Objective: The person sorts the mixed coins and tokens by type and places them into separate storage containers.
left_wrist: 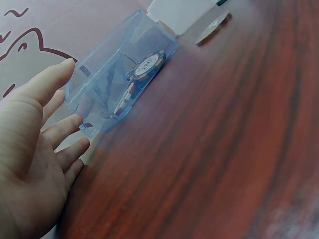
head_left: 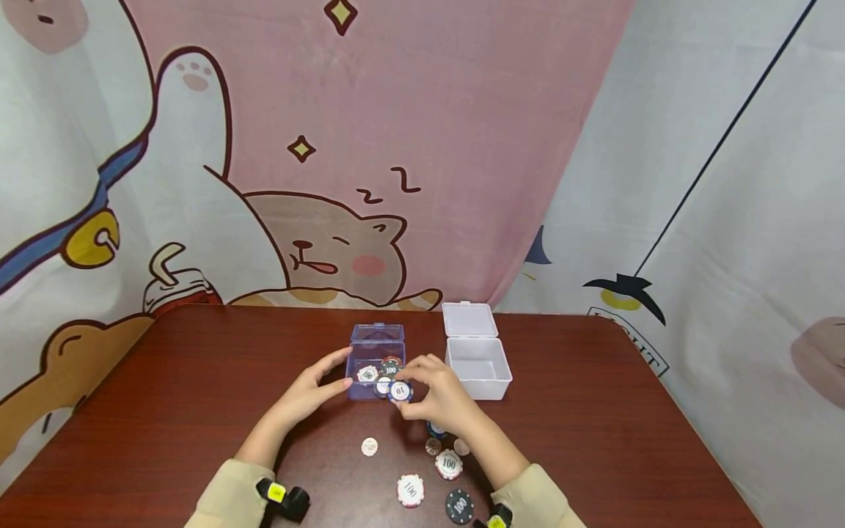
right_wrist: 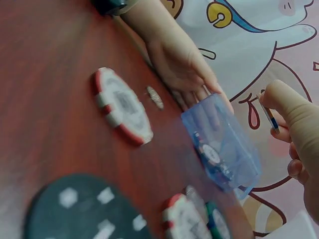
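A translucent blue plastic box [head_left: 378,334] stands on the table with its lid up and several poker chips inside, among them a white chip [head_left: 367,374]. My left hand [head_left: 306,391] is at the box's left side, fingers extended and fingertips right at its wall. Between thumb and fingers, my right hand [head_left: 439,392] pinches a blue-edged poker chip [head_left: 400,391] marked 10, above the box's front right corner. The right wrist view shows this pinched chip [right_wrist: 269,118] edge-on, higher than the box.
To the right stands a white plastic box [head_left: 487,387] with its lid up. Loose on the table in front lie a white chip [head_left: 411,490], a black chip [head_left: 459,507], another white chip [head_left: 449,464], a blue chip [head_left: 436,430] and small coins, including a silver coin [head_left: 370,446].
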The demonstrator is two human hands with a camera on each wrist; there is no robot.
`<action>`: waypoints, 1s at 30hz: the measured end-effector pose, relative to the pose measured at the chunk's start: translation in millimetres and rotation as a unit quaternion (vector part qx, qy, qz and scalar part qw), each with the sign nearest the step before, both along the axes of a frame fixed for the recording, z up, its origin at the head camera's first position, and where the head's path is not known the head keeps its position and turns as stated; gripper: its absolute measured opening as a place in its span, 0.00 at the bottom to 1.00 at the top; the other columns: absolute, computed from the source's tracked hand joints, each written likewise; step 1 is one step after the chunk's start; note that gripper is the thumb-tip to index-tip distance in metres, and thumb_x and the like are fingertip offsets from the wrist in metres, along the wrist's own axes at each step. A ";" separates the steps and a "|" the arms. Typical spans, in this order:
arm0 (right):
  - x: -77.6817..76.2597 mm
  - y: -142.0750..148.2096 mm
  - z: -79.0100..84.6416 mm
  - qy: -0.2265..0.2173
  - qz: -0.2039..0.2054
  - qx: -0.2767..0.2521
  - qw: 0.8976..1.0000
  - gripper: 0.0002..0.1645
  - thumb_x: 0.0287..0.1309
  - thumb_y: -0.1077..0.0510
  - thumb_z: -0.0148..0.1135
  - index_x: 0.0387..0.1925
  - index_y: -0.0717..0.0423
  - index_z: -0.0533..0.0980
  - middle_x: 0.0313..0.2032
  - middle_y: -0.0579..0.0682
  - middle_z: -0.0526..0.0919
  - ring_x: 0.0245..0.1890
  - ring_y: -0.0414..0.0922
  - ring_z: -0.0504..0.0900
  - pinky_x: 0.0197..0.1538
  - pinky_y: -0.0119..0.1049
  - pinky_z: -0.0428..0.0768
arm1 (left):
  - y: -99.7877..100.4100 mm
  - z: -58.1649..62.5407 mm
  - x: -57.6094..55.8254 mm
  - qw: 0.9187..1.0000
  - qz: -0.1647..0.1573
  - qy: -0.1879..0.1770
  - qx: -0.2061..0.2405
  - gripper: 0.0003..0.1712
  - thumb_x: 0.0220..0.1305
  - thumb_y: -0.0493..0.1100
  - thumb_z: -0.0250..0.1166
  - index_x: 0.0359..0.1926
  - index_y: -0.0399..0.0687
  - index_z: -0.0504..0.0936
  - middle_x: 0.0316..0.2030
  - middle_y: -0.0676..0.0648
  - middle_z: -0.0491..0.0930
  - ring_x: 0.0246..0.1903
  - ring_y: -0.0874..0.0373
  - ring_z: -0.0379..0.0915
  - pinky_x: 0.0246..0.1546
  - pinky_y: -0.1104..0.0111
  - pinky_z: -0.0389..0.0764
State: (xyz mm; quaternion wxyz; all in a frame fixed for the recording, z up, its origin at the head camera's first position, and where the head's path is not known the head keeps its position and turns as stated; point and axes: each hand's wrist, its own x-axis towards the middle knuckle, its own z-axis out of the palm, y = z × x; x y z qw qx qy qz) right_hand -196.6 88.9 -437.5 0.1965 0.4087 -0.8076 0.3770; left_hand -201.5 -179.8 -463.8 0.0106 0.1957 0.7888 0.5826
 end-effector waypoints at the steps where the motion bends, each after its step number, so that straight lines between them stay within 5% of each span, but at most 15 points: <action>1: -1.5 -1.6 2.2 0.001 -0.003 -0.003 1.000 0.21 0.31 0.59 0.76 0.35 0.57 0.84 0.35 0.43 0.81 0.39 0.40 0.75 0.42 0.32 0.76 | -1.1 -4.6 -2.8 1.000 0.001 -0.001 0.000 0.34 0.63 0.36 0.64 0.68 0.36 0.63 0.64 0.31 0.64 0.66 0.38 0.54 0.62 0.41 0.51; 7: -9.5 -11.3 14.8 -0.006 -0.029 -0.007 1.000 0.21 0.32 0.60 0.76 0.36 0.56 0.84 0.34 0.43 0.81 0.38 0.40 0.74 0.41 0.33 0.75 | -3.6 -13.5 -8.5 1.000 0.000 -0.003 0.000 0.34 0.63 0.36 0.64 0.68 0.36 0.63 0.65 0.32 0.63 0.66 0.38 0.54 0.62 0.41 0.51; 16: -24.2 -23.4 14.6 -0.025 -0.076 -0.003 0.997 0.21 0.34 0.58 0.76 0.36 0.57 0.85 0.34 0.44 0.81 0.37 0.41 0.75 0.39 0.34 0.75 | 1.6 11.2 5.8 1.000 -0.008 -0.012 0.010 0.33 0.63 0.34 0.63 0.67 0.32 0.63 0.64 0.29 0.63 0.65 0.35 0.54 0.62 0.40 0.51; 22: -33.3 -29.0 6.4 -0.050 -0.101 0.002 0.994 0.21 0.34 0.59 0.77 0.37 0.58 0.84 0.35 0.46 0.82 0.37 0.44 0.75 0.38 0.34 0.74 | 1.3 17.1 8.5 1.000 -0.012 -0.008 0.000 0.33 0.63 0.34 0.62 0.67 0.32 0.63 0.63 0.28 0.63 0.65 0.35 0.54 0.62 0.40 0.51; 30: -38.8 -33.8 -0.1 -0.097 -0.113 0.018 0.989 0.22 0.37 0.59 0.78 0.40 0.58 0.84 0.37 0.46 0.83 0.39 0.44 0.74 0.42 0.36 0.75 | -1.4 -1.3 -2.0 1.000 -0.015 -0.001 0.009 0.33 0.63 0.33 0.62 0.68 0.33 0.62 0.64 0.29 0.63 0.65 0.35 0.54 0.62 0.40 0.50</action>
